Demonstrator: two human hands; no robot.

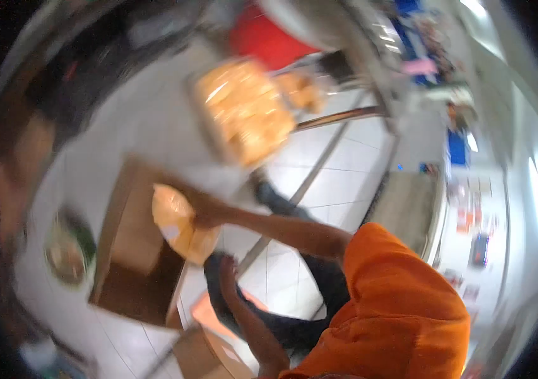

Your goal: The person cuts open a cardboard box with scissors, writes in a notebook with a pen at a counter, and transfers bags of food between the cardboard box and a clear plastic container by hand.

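My right hand [206, 213] grips a clear bag of orange-yellow contents [171, 218] above an open cardboard box [133, 265]. A pale label shows on the bag, and its lower end reaches close to my knee. My left hand [228, 268] is beside that knee, near the bag's lower end; its fingers are blurred, so their pose is unclear. Farther off sits a large, plastic-wrapped mass of similar orange-yellow contents [243, 110], with a smaller bag [300, 91] next to it.
A green-rimmed container [70, 252] stands on the tiled floor beyond the box. An orange stool-like object [228, 312] and another cardboard box [209, 357] are close to my legs. A red object [269, 38] lies behind the large wrapped mass. Metal bars cross the floor.
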